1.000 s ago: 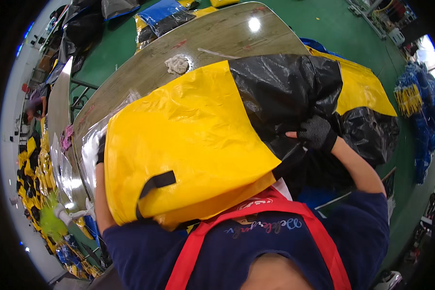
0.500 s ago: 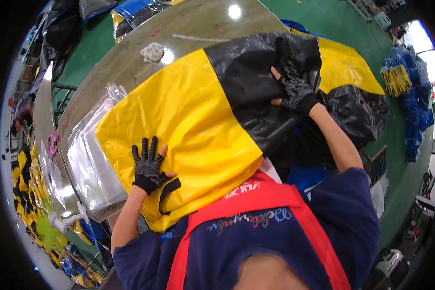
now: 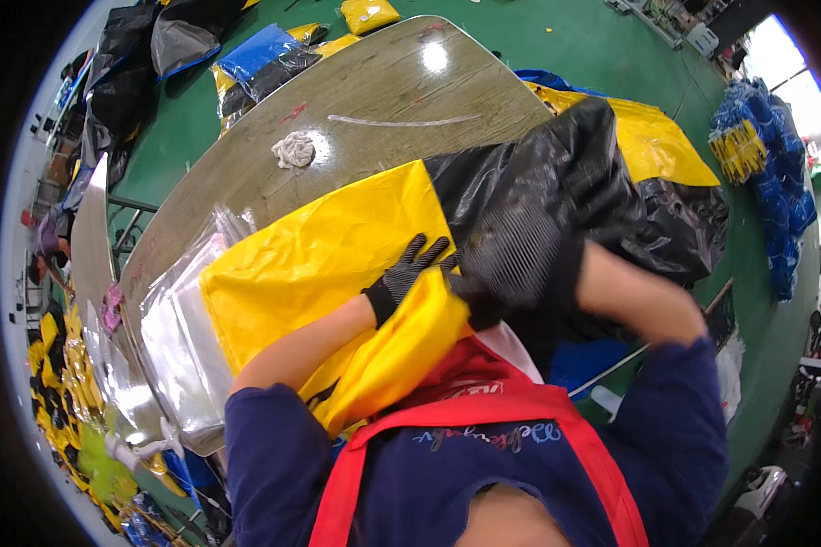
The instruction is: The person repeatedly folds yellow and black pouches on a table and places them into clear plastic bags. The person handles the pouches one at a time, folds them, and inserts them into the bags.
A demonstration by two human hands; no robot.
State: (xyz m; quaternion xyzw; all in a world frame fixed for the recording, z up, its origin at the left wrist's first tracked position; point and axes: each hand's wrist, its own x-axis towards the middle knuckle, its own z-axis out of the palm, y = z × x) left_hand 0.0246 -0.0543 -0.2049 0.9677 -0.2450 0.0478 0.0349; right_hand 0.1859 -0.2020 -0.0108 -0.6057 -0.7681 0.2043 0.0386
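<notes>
Our left hand, in a dark, dotted glove, lies palm down with fingers spread on the yellow part of the sheet; we see nothing gripped in it. Our right hand, gloved alike, is raised over the black part, to the right of the left hand. It is blurred, so we cannot tell how far it is closed or whether it grips the sheet. Between our hands, the near edge of the sheet stands up in a yellow flap, whose tip reaches close to the right hand.

The sheet lies across the near side of a wood-patterned table, yellow on the left, black on the right. To its left are clear sleeves. Farther back on the table lie a crumpled white rag and a thin pale strip. Beyond the table, far left, blue, yellow and black packets sit on the green floor.
</notes>
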